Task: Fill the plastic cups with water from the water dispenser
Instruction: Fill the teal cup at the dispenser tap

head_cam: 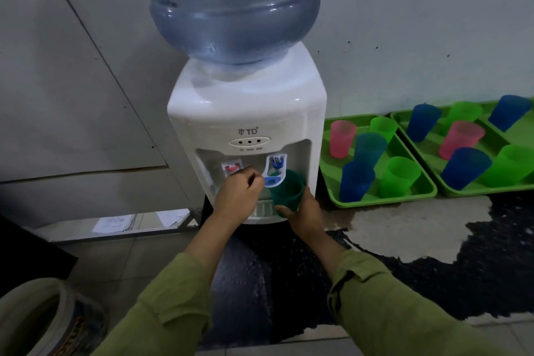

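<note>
water bottle point(231, 3): top cut off by upper edge | panel labels point(250, 149): too small to read | teal cup point(287, 192): base hidden by right hand point(306, 212) | bucket point(43, 318): cropped at lower-left corner | far tray point(502, 136): runs off right edge | water level in cup: cannot tell

Canteen corner; water dispenser point(247, 136), cup trays point(384, 196)

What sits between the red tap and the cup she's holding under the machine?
In the head view, the left hand lies between the red tap and the teal cup, its fingers at the blue tap's lever.
</note>
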Tool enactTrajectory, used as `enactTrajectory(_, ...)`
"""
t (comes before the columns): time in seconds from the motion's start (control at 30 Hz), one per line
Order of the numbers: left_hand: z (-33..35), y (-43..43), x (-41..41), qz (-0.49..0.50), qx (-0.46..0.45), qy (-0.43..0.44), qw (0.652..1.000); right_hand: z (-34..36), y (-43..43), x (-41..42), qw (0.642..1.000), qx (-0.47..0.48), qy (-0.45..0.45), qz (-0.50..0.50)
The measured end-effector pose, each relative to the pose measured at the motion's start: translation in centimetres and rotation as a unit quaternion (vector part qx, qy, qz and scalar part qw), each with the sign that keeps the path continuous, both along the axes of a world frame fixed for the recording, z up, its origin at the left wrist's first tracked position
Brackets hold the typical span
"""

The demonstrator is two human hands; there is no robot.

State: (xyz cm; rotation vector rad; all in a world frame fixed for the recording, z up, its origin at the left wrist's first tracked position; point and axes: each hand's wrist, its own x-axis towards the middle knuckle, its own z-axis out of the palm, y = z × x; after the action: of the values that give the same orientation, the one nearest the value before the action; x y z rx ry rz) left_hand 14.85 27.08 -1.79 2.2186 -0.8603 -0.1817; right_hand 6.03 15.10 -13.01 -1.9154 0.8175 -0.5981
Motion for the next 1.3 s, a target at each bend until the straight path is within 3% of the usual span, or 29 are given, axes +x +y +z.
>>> enactTrajectory(0.8, -1.9, -0.3, 1.1, 0.012, -0.036, 0.135, 0.990, 0.4, 0.2, -0.2, 1.000, 0.005, -0.009, 0.008)
enactTrajectory(1.3, -4.2, -3.0, 0.4, 0.058, 0.066, 0.053, 0.995, -0.2, 0.1, 0.0, 1.000, 0.010, 0.012, -0.004)
